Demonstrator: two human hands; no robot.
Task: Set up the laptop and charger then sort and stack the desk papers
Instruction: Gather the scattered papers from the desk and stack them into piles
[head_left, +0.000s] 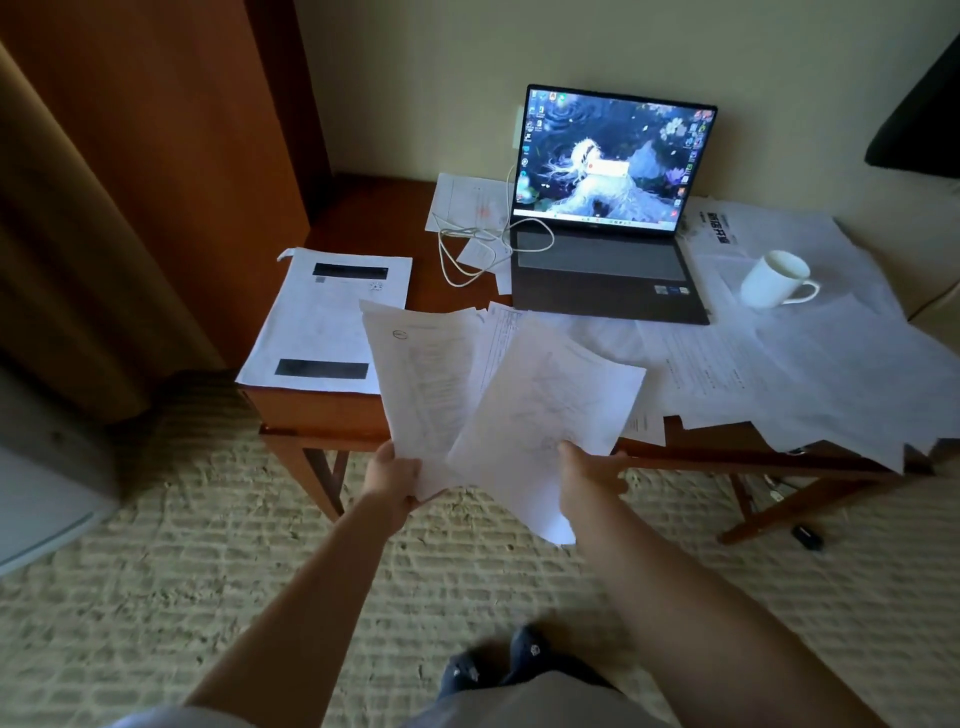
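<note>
While the laptop (608, 208) stands open and lit at the back of the bench (332, 410) w/ its white charger cable (470, 244) at its left side, sorting is in hand. Left hand (389, 480) grips one printed sheet (421, 374), right hand (589, 475) grips another sheet (540, 410). Next, I think: lay both on the stack (327, 317) at left, edges aligned; loose papers (810, 364) remain under the mug (776, 280).

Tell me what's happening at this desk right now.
A person is sorting papers. The left hand grips one sheaf and the right hand another sheet above the desk's front edge. The laptop is open and on, with a white cable beside it. Loose papers and a mug cover the right side.
</note>
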